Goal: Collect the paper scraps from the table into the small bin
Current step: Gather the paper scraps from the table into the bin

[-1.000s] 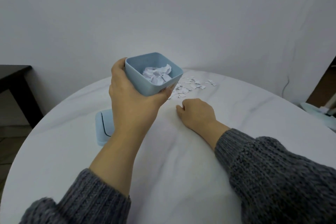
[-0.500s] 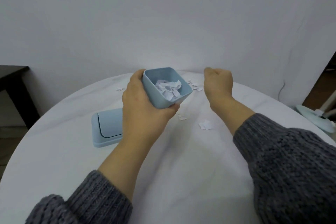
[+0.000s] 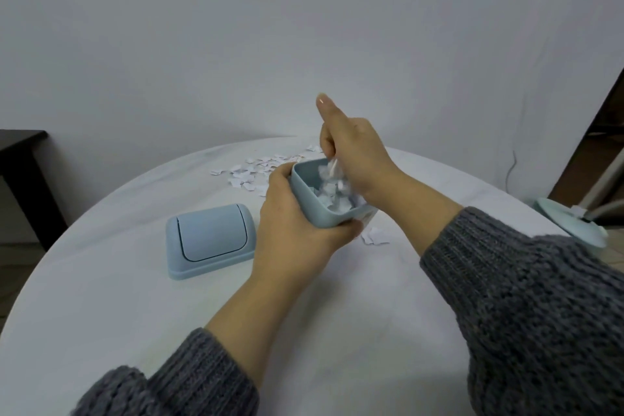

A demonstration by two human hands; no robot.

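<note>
While my left hand grips the bin above the table, my right hand dips into it.
My left fingers wrap the bin's near wall, holding it tilted. My right fingers curl round scraps at its mouth, thumb up, though blur hides the detail. More fill the bin, and a pile lies beyond it. The lid lies to its left.

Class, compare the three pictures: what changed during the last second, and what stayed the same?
The right hand rose off the table and now reaches into the small bin, among paper. The left hand still grips the bin. The lid and the far scrap pile lie where they were.
</note>
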